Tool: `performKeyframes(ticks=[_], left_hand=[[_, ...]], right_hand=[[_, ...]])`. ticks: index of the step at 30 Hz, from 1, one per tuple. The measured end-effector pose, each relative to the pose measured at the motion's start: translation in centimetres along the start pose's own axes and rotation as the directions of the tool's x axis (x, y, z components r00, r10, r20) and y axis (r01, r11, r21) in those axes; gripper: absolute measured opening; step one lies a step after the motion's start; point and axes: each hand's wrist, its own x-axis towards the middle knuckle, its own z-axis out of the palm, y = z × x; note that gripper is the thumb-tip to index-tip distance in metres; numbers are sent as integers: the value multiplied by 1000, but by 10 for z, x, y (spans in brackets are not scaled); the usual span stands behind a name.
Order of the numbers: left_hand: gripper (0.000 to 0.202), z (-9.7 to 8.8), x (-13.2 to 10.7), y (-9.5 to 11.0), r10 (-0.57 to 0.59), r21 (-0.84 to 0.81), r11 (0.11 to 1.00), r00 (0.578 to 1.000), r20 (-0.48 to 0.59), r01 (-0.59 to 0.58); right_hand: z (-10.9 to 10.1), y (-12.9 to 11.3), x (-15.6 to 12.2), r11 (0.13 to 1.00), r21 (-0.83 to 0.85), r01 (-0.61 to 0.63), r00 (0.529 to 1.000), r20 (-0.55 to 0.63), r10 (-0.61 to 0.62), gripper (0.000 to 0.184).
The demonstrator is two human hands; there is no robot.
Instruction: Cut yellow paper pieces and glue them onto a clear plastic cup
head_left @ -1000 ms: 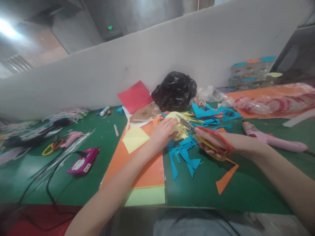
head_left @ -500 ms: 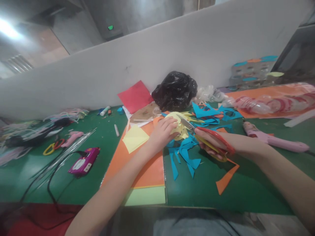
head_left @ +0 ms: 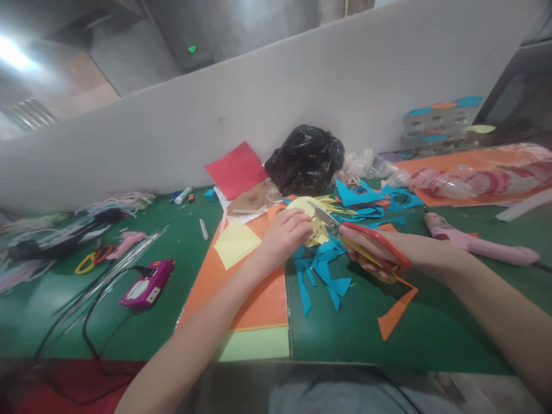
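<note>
My left hand [head_left: 285,237] is closed on a piece of pale yellow paper [head_left: 301,204], its fingers curled over the near edge. From the right, my right hand [head_left: 366,253] grips scissors [head_left: 388,238] with red and yellow handles. Their metal blades point up and left and reach the yellow paper's edge. Blue paper scraps [head_left: 330,270] lie beneath the hands, with yellow scraps among them. An orange scrap [head_left: 397,313] rests nearer the table's front edge. Left of my left hand, yellow sheets [head_left: 237,244] lie on orange paper [head_left: 259,305].
Behind the scraps sit a black plastic bag [head_left: 306,158] and a red sheet [head_left: 237,169]. A pink glue gun [head_left: 487,244] lies at right, near plastic bottles [head_left: 452,181]. At left are a purple device [head_left: 149,286] with a cable, metallic rods and another pair of scissors [head_left: 92,259].
Very little differs. My left hand has shifted slightly at the yellow paper, and the whole view has drifted a touch.
</note>
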Motion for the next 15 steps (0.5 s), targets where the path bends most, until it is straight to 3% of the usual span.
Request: performKeyframes(ticks=[6,11,15], left_hand=[[9,-1,-1,-1,-7,2,1000,1000,29,7],[11,0,-2,-1,10,36,999,1000,15,-11],[11,-1,-2,-1,-1,41,999,1000,10,1]], right_hand=[[-3,6,3,999,-14,52,998,31,-52,68],[2,-2,1,1000,-24,-6,1000,-26,6,79],[7,-12,-4,998,-34,-44,998,-56,42,78]])
